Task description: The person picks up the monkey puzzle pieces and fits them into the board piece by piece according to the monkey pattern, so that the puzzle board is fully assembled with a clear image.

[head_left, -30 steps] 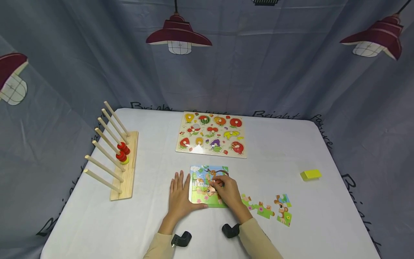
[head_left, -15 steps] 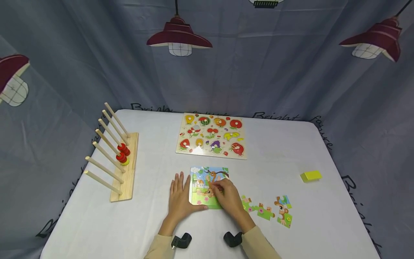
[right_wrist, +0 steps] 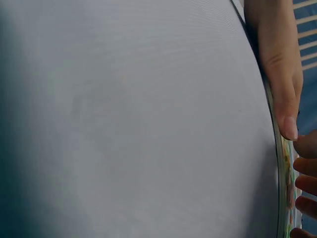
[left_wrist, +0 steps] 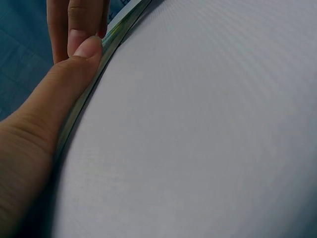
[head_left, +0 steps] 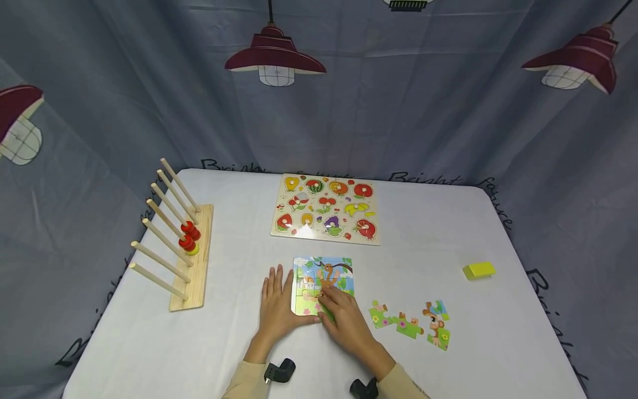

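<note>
A square jigsaw puzzle [head_left: 305, 271] with a monkey on a branch in its picture lies on the table in front of me. My left hand [head_left: 277, 309] rests along its left side, fingers straight, and the thumb reaches along the near edge. Over the lower right part of the puzzle lies my right hand [head_left: 349, 324], its fingertips on the picture, covering that corner. The right wrist view shows these fingers [right_wrist: 307, 185] spread over the puzzle's edge, close to the left thumb [right_wrist: 288, 111]. No piece shows in either hand.
Loose jigsaw pieces lie right of the puzzle: a green one [head_left: 380, 317], another green one [head_left: 410, 328] and a deer group [head_left: 436, 321]. A fruit board [head_left: 323, 238] is behind, a wooden peg rack [head_left: 199, 277] at left, a yellow block [head_left: 479, 270] at right.
My right hand has moved down and slightly left over the puzzle. Its pinching fingers have straightened onto the picture, uncovering the upper right area. The left hand has stayed in place.
</note>
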A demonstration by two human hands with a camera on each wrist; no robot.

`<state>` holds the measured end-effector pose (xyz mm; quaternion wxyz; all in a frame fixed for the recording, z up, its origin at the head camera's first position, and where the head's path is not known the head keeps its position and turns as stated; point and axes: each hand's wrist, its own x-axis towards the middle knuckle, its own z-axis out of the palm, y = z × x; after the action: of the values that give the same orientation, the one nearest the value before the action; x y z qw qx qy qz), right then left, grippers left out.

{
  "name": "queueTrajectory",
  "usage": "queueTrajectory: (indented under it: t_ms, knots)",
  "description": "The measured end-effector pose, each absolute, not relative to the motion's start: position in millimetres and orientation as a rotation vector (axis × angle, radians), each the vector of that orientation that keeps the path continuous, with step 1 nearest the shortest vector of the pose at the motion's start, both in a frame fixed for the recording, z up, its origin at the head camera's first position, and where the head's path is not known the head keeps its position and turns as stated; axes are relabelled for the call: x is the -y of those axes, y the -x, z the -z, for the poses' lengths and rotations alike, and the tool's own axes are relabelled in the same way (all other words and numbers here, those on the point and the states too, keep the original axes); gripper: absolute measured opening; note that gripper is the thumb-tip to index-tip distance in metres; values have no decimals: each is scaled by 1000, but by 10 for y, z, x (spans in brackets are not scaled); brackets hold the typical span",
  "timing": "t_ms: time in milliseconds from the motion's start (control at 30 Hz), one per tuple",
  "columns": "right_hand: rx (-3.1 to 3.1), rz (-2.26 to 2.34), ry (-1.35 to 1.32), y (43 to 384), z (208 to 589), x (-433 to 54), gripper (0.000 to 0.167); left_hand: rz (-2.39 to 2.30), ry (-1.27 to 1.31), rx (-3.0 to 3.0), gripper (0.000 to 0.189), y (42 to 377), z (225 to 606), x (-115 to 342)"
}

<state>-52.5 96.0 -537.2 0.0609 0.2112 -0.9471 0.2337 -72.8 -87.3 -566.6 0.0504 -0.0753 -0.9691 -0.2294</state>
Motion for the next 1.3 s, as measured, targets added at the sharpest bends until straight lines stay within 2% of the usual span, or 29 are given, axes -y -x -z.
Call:
queueTrajectory:
  t_ms: [733,1100,1300]
  knots:
    - [2928,-669,-678,509,5336,-943,31,707,221,2966,129,725,5671,868]
    - [2891,-568,-710,570,5277,-931,15,704,224,2967,129,732,5654,869]
    - [2911,-574,-703,557,5275,-939,13,684,222,2984,129,734,5660,869]
